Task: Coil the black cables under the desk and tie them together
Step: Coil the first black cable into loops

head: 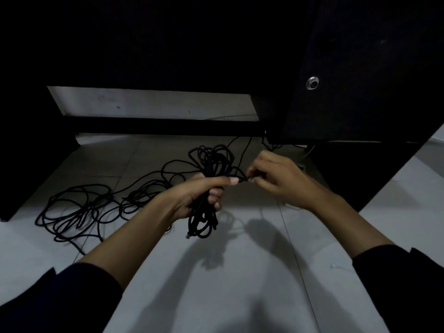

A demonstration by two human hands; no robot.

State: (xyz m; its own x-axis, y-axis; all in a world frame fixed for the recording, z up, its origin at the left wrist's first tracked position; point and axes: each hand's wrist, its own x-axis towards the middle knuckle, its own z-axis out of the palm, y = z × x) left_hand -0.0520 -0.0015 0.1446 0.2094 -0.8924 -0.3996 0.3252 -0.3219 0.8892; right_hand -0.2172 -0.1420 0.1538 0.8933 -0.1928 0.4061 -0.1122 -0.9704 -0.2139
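My left hand grips the middle of a coiled bundle of black cable, held upright above the floor, with loops fanning out above the fist and hanging below it. My right hand pinches a strand of the same cable just right of the bundle, close to my left thumb. A second mass of loose black cable lies tangled on the tiled floor to the left, with a strand running up toward the bundle. Further strands lead back under the desk.
The dark underside of the desk fills the top of the view. A black side panel with a metal fitting stands at the right, a dark crossbar behind the cables, and another dark leg at the left. Light floor tiles lie in front.
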